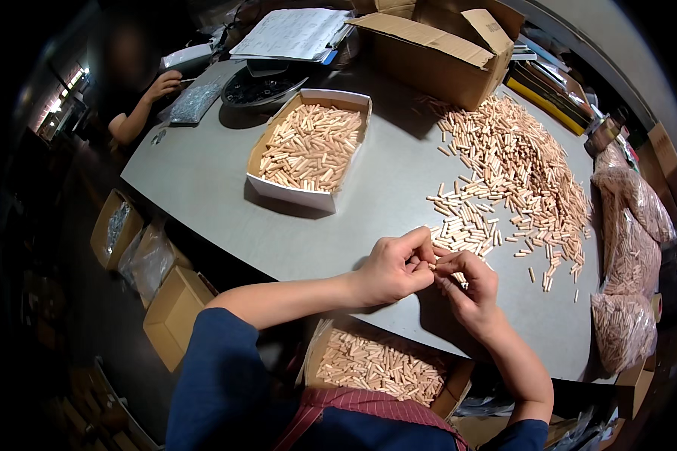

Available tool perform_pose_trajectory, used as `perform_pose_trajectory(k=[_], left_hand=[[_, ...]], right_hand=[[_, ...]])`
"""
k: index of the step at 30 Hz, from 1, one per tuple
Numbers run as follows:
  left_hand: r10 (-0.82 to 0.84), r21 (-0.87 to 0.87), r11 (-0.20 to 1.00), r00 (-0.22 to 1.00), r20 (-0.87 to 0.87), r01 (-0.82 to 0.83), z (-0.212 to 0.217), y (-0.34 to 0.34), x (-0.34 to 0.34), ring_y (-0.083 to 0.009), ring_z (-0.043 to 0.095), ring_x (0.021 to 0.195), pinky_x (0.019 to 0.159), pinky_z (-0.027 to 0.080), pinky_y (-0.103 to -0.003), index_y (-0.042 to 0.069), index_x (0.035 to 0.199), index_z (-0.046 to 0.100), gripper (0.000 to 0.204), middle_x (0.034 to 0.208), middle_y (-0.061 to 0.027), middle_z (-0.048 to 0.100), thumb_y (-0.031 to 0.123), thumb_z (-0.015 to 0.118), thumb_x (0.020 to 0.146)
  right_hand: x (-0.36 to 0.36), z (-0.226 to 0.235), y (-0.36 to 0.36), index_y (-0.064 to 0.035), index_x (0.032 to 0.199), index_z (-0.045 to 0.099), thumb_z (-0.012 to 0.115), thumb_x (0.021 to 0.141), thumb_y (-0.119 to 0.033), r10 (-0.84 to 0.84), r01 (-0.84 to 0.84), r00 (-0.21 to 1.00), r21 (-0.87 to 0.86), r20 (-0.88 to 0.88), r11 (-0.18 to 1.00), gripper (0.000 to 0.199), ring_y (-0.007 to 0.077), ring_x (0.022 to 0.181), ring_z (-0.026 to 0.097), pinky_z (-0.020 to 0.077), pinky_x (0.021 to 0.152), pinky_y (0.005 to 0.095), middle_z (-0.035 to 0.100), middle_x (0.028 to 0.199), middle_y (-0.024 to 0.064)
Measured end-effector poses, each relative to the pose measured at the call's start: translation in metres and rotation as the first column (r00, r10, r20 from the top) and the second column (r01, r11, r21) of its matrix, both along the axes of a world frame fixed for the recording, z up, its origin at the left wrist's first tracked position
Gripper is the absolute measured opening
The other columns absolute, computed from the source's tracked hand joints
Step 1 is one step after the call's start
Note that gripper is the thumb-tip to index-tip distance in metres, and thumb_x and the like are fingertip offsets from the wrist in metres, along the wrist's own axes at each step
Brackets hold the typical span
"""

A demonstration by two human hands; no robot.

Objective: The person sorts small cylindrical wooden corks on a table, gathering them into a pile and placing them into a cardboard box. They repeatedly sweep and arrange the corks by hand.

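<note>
Over the near edge of the grey table, my left hand (399, 267) and my right hand (466, 286) meet fingertip to fingertip. My left hand is closed, its thumb and fingers pinching a small wooden dowel (432, 265) whose end shows between the hands. The right hand's fingers are bent in a pinch beside it; whether they grip the same dowel is hidden. Just beyond my hands spreads a large loose pile of wooden dowels (515, 161). A white-sided box (297, 197) full of dowels stands left of the pile.
Below the table edge, by my lap, is a cardboard box (314, 353) of dowels. Clear bags of dowels (628, 248) line the right edge. An open carton (429, 56), papers (289, 34) and a black bowl (259, 90) stand at the back. Another person's hand (163, 86) works far left.
</note>
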State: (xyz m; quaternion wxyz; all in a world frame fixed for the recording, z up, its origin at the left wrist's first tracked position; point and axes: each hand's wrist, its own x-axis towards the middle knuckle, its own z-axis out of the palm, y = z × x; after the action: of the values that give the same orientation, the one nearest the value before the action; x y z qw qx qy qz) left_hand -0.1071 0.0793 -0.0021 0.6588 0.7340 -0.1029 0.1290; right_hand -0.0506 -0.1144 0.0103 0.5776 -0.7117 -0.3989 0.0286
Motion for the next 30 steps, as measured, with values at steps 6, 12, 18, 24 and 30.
perform_pose_trajectory(k=[6, 12, 18, 24, 30], left_hand=[[-0.082, -0.059, 0.996, 0.983, -0.165, 0.073, 0.001, 0.006, -0.002, -0.0075, 0.061, 0.079, 0.067, 0.052, -0.028, 0.002, 0.102, 0.057, 0.009, 0.088, -0.0036, 0.067, -0.005, 0.059, 0.098], [-0.209, -0.37, 0.921, 0.954, -0.213, 0.12, 0.008, 0.005, 0.001, -0.0068, 0.059, 0.07, 0.062, 0.048, -0.025, 0.003, 0.107, 0.059, 0.004, 0.086, -0.0015, 0.066, 0.006, 0.061, 0.106], [-0.169, -0.23, 0.965, 0.967, -0.191, 0.123, 0.017, 0.005, -0.004, -0.0064, 0.058, 0.072, 0.065, 0.049, -0.025, 0.003, 0.109, 0.06, 0.004, 0.086, -0.0009, 0.066, 0.003, 0.061, 0.106], [-0.138, -0.19, 0.976, 0.976, -0.168, 0.105, 0.02, 0.002, -0.007, -0.0055, 0.06, 0.067, 0.059, 0.048, -0.024, 0.004, 0.116, 0.062, 0.01, 0.08, -0.0001, 0.067, 0.009, 0.062, 0.108], [-0.218, -0.284, 0.946, 0.954, -0.205, 0.155, 0.024, 0.004, -0.009, -0.0063, 0.058, 0.06, 0.049, 0.046, -0.024, 0.007, 0.121, 0.064, 0.013, 0.08, -0.0008, 0.067, 0.013, 0.062, 0.109]], right_hand=[[0.0, 0.011, -0.002, 0.0032, 0.097, 0.067, 0.074, 0.096, 0.003, 0.153, -0.043, 0.764, 0.188, -0.627, 0.981, 0.007, 0.0151, 0.085, 0.07, 0.0564, 0.079, 0.0304, 0.077, 0.096, 0.0123], [0.011, 0.022, -0.001, 0.0011, 0.105, 0.067, 0.075, 0.098, -0.002, 0.202, -0.054, 0.709, 0.234, -0.676, 0.971, 0.011, 0.0124, 0.08, 0.069, 0.0516, 0.071, 0.0267, 0.076, 0.091, 0.0087], [0.005, 0.013, 0.003, 0.0022, 0.112, 0.068, 0.074, 0.1, -0.002, 0.134, -0.041, 0.81, 0.174, -0.571, 0.984, 0.013, 0.0084, 0.076, 0.065, 0.0501, 0.067, 0.0235, 0.074, 0.092, 0.0061], [0.008, 0.008, -0.005, 0.0037, 0.114, 0.068, 0.069, 0.102, 0.001, 0.138, -0.071, 0.916, 0.185, -0.376, 0.98, 0.012, 0.013, 0.097, 0.069, 0.0545, 0.087, 0.0267, 0.073, 0.105, 0.0089], [0.01, 0.01, -0.009, 0.0039, 0.118, 0.067, 0.067, 0.103, 0.001, 0.253, -0.138, 0.828, 0.255, -0.5, 0.957, 0.015, 0.0133, 0.101, 0.069, 0.0541, 0.091, 0.0274, 0.073, 0.109, 0.0081]])
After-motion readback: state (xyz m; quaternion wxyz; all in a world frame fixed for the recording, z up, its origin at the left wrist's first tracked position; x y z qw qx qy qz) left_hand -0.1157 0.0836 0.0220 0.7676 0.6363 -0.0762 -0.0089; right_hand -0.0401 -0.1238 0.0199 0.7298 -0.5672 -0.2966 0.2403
